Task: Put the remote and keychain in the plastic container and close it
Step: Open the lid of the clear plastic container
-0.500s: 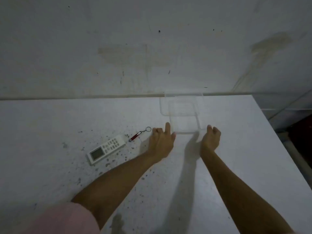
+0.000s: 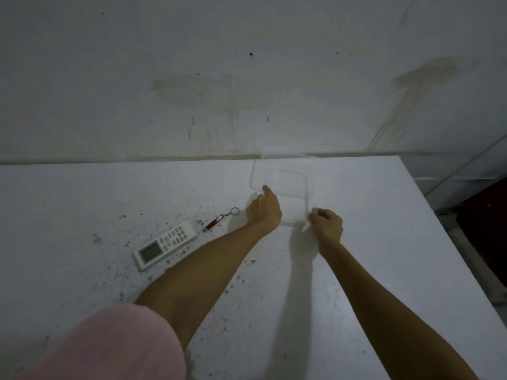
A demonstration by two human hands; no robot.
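A clear plastic container (image 2: pixel 285 185) stands on the white table near its far edge, hard to make out against the surface. My left hand (image 2: pixel 263 209) braces its near left side, thumb up on the rim. My right hand (image 2: pixel 326 226) pinches the lid's near right corner. I cannot tell whether the lid is lifted. A white remote (image 2: pixel 166 244) with a grey screen lies left of my left forearm. Just beyond its far end lies a red keychain (image 2: pixel 219 219) with a metal ring, apart from both hands.
The table (image 2: pixel 370 270) has dark specks around the remote and ends at a right edge (image 2: pixel 450 242), with darker floor and objects beyond. A stained wall (image 2: pixel 247 91) rises directly behind the container. A pink sleeve (image 2: pixel 109 346) covers my left upper arm.
My right hand has closed its fingers on the container's near right corner. My left hand has slid up along the left side, its thumb now on the rim.
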